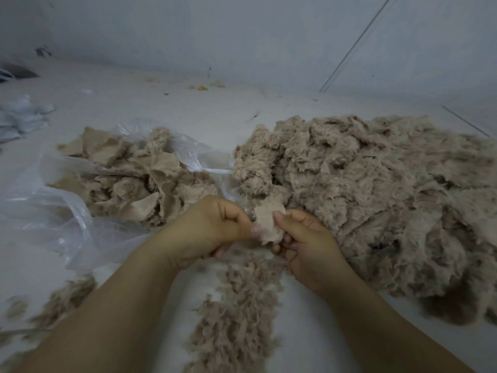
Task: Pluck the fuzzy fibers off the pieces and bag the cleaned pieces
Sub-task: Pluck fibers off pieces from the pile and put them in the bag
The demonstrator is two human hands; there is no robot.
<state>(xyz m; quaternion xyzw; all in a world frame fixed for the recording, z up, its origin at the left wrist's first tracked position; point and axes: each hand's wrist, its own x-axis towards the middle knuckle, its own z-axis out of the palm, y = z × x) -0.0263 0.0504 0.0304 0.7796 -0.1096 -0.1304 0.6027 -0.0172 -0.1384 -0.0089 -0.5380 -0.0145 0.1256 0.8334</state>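
A small beige fabric piece [269, 224] sits between both hands, held just above the pale floor [161, 103], its smooth backing facing up. The left hand [215, 232] pinches its left edge, thumb and fingers curled around it. The right hand [304, 243] grips the right edge, thumb pressed on top and fingers folded beneath.

Directly below the hands, a trail of loose plucked fibers [236, 305] runs toward the person along the floor, and more tufts [67, 297] lie scattered at the lower left.

To the right spreads a large heap of fuzzy pieces [376, 197], reaching from just beside the right hand to the frame's edge. To the left, a clear plastic bag [53, 211] lies open on the floor with flatter, smoother pieces [134, 179] piled in and on its mouth. Further left, crumpled white plastic [21, 117] lies near the grey wall [242, 36].
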